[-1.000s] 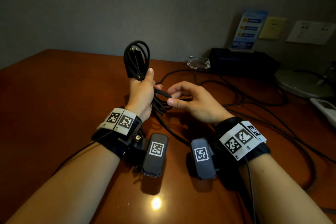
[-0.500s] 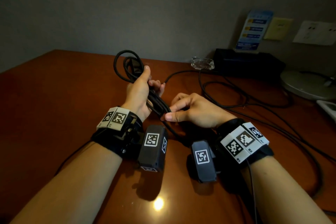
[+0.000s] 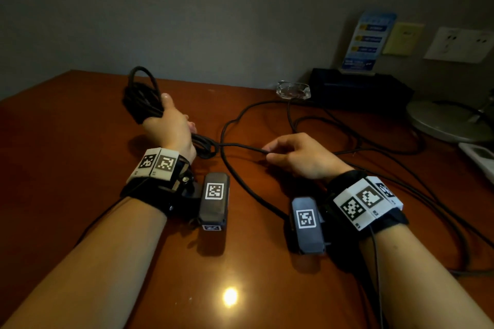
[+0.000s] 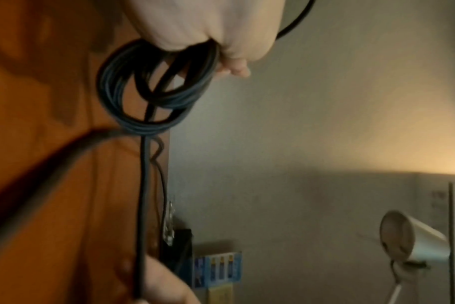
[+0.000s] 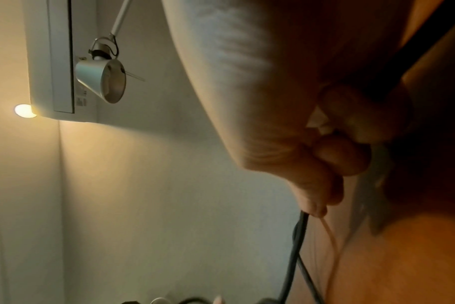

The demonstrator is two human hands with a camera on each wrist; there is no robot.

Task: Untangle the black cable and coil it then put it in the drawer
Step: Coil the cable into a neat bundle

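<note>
My left hand (image 3: 171, 125) grips a bundle of coiled black cable (image 3: 141, 96) above the brown wooden desk (image 3: 66, 155); loops stick out past the thumb and below the fist (image 4: 148, 98). One taut strand (image 3: 240, 145) runs right from the coil to my right hand (image 3: 296, 157), which pinches it between thumb and fingers (image 5: 314, 207). The rest of the cable (image 3: 240, 184) trails loose on the desk toward my right wrist. No drawer is in view.
More black cables (image 3: 361, 147) loop across the desk's right half. At the back stand a glass ashtray (image 3: 293, 89), a black box (image 3: 358, 88) with a blue card (image 3: 367, 40), and a round lamp base (image 3: 443, 123). Wall sockets (image 3: 459, 44) sit at far right.
My left hand has carried the coil left and tilted it away. My right hand has slid right along the cable, pulling one strand straight between the hands.
</note>
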